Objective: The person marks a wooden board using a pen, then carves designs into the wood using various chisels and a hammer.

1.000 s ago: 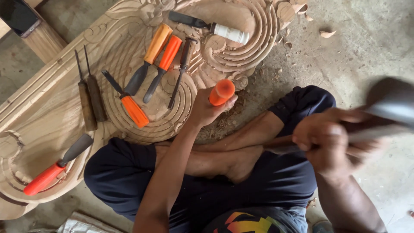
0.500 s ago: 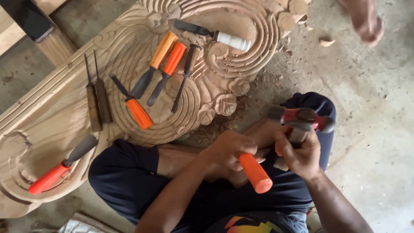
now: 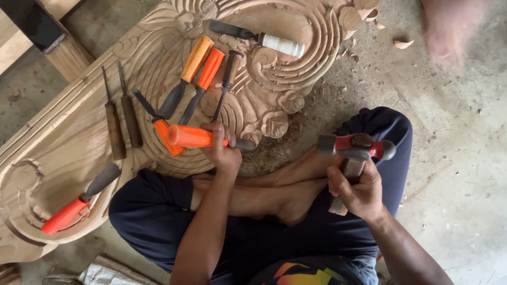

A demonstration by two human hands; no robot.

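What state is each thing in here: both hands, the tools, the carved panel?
Left hand: closed round the orange-handled chisel, held level over the panel edge.
Right hand: gripping the hammer by its wooden handle, head up, clear of the chisel.
Carved wooden panel: flat on the floor, partly carved.
White-handled chisel: lying loose on the panel.
Red-handled chisel: lying loose, lower left.

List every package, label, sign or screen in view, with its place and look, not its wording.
Phone: top left, lying on a wooden block; flat dark rectangle, its screen dark.
Crumpled wrapper or bag: bottom edge, beside the person's knee; greyish white, too little in view to tell more.
No signs or labels show.
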